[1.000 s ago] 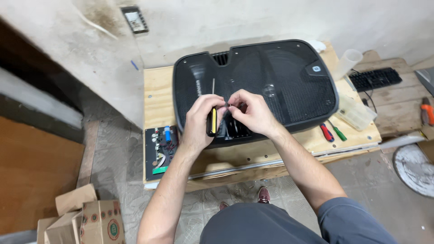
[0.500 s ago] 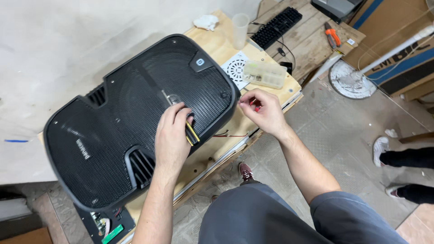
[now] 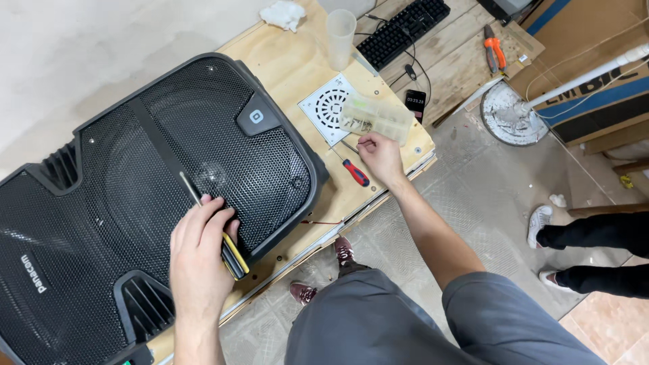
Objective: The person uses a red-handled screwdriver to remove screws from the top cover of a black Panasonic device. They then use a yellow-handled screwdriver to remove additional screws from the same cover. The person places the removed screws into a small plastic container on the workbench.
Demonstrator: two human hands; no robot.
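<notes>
1. Head view, looking down: big black speaker (image 3: 162, 196) lies grille-up on a wooden tabletop (image 3: 291, 67), taking up most of its left part.
2. Left hand (image 3: 199, 260) rests on the speaker's grille near the front edge, fingers closed round a yellow-and-black screwdriver (image 3: 230, 253); its thin shaft sticks out over the mesh, tip pointing away from the person.
3. Right hand (image 3: 382, 157) is out at the tabletop's right corner, fingertips pinched on sth small and thin, prob. a screw, but too small to tell. It's just beside a clear plastic parts box (image 3: 375, 116).
4. Parts box sits half on a white round-holed grate (image 3: 328, 108). A red-handled screwdriver (image 3: 353, 170) lies on the wood between the speaker and the right hand.
5. Further back: clear plastic cup (image 3: 340, 37), white crumpled rag (image 3: 284, 13), black keyboard (image 3: 402, 30), orange pliers (image 3: 493, 47), small dark phone (image 3: 414, 103).
6. Another person's legs and white shoes (image 3: 541, 220) show at right, on the floor.
7. Risks, as I judge them:
   - pinched piece is held right at the tabletop's edge; a loose pinch and it drops to the floor, hard to find.
   - parts box is close to that corner; a knock w/ the wrist could tip it and spill contents.
   - shaft lies over the mesh; pressure from the left hand could scratch or dent the grille.
</notes>
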